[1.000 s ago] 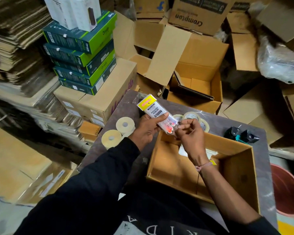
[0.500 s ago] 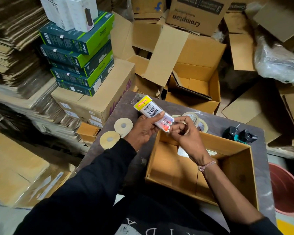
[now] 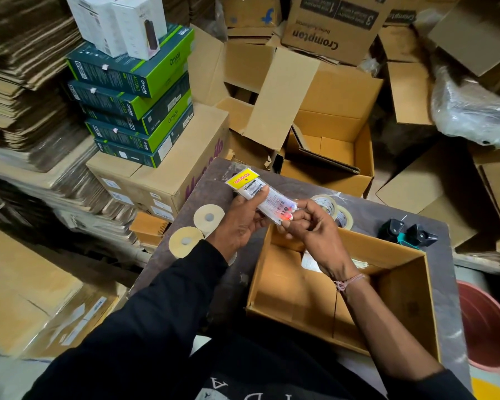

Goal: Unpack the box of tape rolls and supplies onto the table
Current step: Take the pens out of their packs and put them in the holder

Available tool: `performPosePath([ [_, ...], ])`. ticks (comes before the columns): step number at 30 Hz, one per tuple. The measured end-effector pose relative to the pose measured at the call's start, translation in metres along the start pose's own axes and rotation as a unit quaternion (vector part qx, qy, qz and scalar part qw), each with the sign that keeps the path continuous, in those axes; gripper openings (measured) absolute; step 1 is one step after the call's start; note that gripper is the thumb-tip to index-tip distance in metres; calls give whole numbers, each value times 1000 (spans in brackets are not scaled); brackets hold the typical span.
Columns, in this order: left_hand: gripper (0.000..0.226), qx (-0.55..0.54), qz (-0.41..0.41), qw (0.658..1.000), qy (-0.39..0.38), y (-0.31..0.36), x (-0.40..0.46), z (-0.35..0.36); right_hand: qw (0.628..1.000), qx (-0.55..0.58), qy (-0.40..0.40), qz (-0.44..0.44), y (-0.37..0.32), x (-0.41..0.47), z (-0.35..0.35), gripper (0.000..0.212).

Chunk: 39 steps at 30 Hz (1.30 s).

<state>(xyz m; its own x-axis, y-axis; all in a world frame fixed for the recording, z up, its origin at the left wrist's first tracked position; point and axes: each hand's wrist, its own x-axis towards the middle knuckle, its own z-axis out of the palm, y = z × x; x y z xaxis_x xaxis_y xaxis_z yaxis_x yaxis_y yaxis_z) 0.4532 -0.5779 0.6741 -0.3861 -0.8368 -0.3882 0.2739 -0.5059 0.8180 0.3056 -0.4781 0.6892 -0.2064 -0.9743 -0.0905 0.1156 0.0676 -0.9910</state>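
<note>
A clear packet [image 3: 261,197] with a yellow header card is held above the far wall of the open cardboard box [image 3: 399,287], pinched at both ends. The left hand [image 3: 240,223] grips the upper half, thumb laid across the face; the right hand [image 3: 315,226] pinches the lower end, fingers curled round the red-tipped contents. The packet's long axis runs from ten o'clock, header end, to four o'clock. The header end is pointed at bare table [image 3: 214,180], and the left hand is judged the nearer to that open patch.

At eight o'clock from the packet two tan tape rolls [image 3: 197,229] lie flat near the table's left edge. At three o'clock, just beyond the right hand, clear tape rolls [image 3: 334,209] are grouped, with a black and teal tool [image 3: 407,235] further right. The free room appears to lie at eleven to twelve o'clock, short of the table's far edge. Inside the box a white paper item [image 3: 311,262] is seen under the right wrist; what else remains there cannot be told.
</note>
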Motion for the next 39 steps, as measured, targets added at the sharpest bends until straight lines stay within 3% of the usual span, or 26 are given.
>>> performPosePath([
  [12, 37, -28, -28, 999, 27, -3, 6, -10, 997, -3, 78, -27, 1, 5, 6, 32],
  [19, 35, -124, -44, 988, 79, 4, 6, -27, 995, 41, 88, -16, -3, 12, 13, 28],
  [27, 23, -92, -11, 991, 94, 3, 7, -57, 996, 28, 83, 16, 8, 26, 29, 22],
  [32, 22, -129, -12, 983, 133, 8, 7, -75, 996, 23, 81, 32, 14, 40, 45, 19],
  [36, 16, -173, -10, 963, 205, 21, 9, -109, 992, -34, 112, 47, 3, 61, 37, 18],
  [39, 19, -176, -18, 953, 247, 28, 10, -138, 967, -192, 170, -7, -2, 92, 27, 13],
])
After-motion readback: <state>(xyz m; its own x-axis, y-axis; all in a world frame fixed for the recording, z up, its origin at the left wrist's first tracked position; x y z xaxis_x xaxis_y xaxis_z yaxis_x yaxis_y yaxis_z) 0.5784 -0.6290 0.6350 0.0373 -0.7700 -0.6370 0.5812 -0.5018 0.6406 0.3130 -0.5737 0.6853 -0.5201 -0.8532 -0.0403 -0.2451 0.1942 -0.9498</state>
